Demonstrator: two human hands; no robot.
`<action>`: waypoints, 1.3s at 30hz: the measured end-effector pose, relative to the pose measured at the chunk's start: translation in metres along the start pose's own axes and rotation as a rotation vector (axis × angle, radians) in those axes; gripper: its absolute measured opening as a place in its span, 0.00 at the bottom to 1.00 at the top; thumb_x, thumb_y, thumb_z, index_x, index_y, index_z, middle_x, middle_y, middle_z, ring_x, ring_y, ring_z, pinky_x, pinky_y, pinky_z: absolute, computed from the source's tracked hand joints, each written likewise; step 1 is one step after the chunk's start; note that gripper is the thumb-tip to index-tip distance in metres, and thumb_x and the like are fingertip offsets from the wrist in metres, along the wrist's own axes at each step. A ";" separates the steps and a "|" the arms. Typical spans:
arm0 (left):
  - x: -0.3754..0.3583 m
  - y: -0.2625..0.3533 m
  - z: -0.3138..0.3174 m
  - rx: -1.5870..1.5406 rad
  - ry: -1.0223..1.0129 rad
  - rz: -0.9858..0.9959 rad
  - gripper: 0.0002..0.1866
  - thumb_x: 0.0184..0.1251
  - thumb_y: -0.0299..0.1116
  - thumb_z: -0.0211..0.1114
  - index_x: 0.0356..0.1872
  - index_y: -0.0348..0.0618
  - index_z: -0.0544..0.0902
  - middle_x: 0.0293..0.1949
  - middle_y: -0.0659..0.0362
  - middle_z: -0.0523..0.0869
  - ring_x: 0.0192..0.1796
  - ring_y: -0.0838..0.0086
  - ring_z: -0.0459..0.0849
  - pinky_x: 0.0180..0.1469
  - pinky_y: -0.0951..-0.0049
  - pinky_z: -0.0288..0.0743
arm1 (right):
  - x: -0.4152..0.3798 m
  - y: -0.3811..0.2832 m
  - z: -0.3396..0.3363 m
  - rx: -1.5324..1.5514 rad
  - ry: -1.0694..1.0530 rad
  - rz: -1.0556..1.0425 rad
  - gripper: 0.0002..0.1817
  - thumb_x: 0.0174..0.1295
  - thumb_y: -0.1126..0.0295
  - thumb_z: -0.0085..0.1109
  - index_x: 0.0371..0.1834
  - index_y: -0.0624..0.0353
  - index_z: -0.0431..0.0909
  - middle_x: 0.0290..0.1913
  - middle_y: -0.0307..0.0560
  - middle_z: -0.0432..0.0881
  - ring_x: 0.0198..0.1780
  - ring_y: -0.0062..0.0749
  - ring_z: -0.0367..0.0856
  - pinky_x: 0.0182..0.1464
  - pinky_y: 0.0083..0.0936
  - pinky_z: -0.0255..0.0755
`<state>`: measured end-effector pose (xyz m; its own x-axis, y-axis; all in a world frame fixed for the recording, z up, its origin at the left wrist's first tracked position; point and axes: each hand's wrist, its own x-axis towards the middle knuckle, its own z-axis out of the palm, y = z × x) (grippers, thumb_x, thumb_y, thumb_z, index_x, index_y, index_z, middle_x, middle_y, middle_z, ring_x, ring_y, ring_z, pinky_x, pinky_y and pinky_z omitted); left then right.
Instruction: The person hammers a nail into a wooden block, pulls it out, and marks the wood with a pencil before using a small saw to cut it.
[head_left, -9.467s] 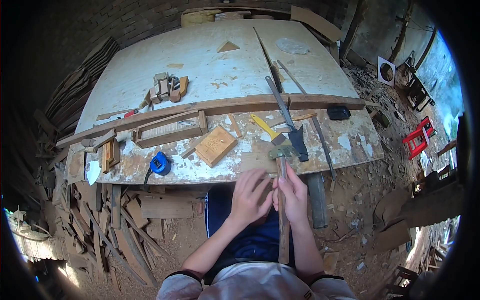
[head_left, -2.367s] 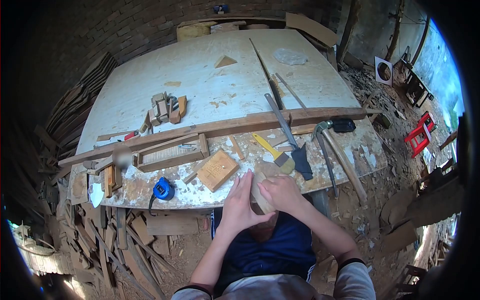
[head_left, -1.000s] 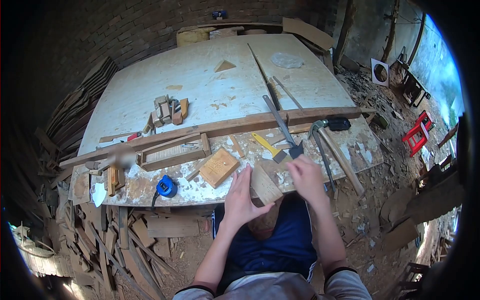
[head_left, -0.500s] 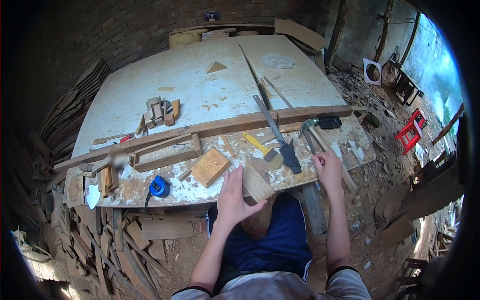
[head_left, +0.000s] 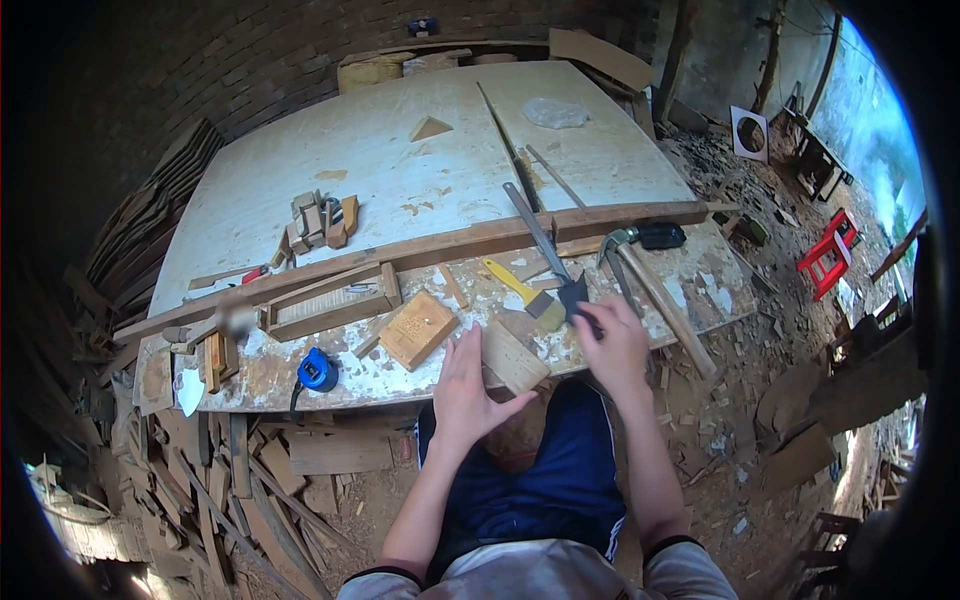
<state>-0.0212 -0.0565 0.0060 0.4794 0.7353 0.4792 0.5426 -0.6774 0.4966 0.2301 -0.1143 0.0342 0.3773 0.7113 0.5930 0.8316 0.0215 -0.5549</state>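
Note:
My left hand [head_left: 463, 385] lies at the table's near edge with fingers stretched out and thumb apart. It rests against the left side of a small flat wooden board [head_left: 514, 358]. Curled fingers of my right hand [head_left: 612, 345] are on the black wrapped handle of a long flat metal file [head_left: 533, 222], hiding the handle's lower end. Just left of that handle is a yellow-handled brush [head_left: 517, 283]. A claw hammer [head_left: 665, 310] lies to the right of my right hand. Beyond my left fingertips sits a rectangular wooden block [head_left: 418, 330].
A long wooden beam [head_left: 430, 250] crosses the worktable [head_left: 330, 200]. Near it are an open wooden frame [head_left: 335, 305], a blue tape measure [head_left: 317, 371] and stacked wood pieces [head_left: 322, 222]. Scrap wood [head_left: 225, 490] covers the floor at left; a red stand [head_left: 828, 258] is at right.
My right hand has moved left from beside the hammer's handle to the file's black handle. My left hand stays by the board. The view has shifted slightly.

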 end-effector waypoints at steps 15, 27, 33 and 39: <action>-0.006 -0.019 0.023 0.014 0.082 -0.040 0.65 0.54 0.50 0.89 0.84 0.20 0.62 0.79 0.28 0.76 0.82 0.38 0.76 0.88 0.36 0.62 | -0.023 -0.079 0.040 0.120 -0.559 -0.326 0.24 0.70 0.65 0.72 0.69 0.61 0.86 0.68 0.56 0.82 0.74 0.53 0.77 0.78 0.50 0.68; -0.001 -0.002 0.010 0.035 0.101 -0.030 0.75 0.46 0.62 0.93 0.84 0.20 0.60 0.78 0.29 0.76 0.81 0.39 0.77 0.86 0.36 0.65 | 0.025 -0.039 0.052 -0.272 -0.395 -0.043 0.20 0.69 0.63 0.76 0.57 0.66 0.86 0.55 0.60 0.84 0.45 0.57 0.94 0.47 0.49 0.88; -0.001 -0.002 0.010 0.033 0.105 -0.037 0.75 0.48 0.64 0.92 0.86 0.22 0.59 0.78 0.32 0.78 0.80 0.41 0.78 0.87 0.35 0.64 | 0.056 -0.027 0.069 -0.362 -0.525 -0.007 0.23 0.69 0.57 0.76 0.57 0.64 0.85 0.56 0.64 0.84 0.44 0.62 0.94 0.45 0.51 0.89; -0.002 -0.003 0.010 0.044 0.100 -0.036 0.74 0.49 0.64 0.91 0.86 0.23 0.60 0.78 0.33 0.78 0.80 0.42 0.79 0.87 0.35 0.63 | 0.061 -0.019 0.079 -0.353 -0.479 -0.118 0.20 0.62 0.62 0.75 0.50 0.64 0.85 0.54 0.64 0.86 0.44 0.63 0.93 0.46 0.52 0.89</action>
<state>-0.0164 -0.0554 -0.0036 0.3891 0.7519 0.5322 0.5891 -0.6473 0.4838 0.2048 -0.0162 0.0352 0.1173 0.9571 0.2648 0.9726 -0.0569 -0.2254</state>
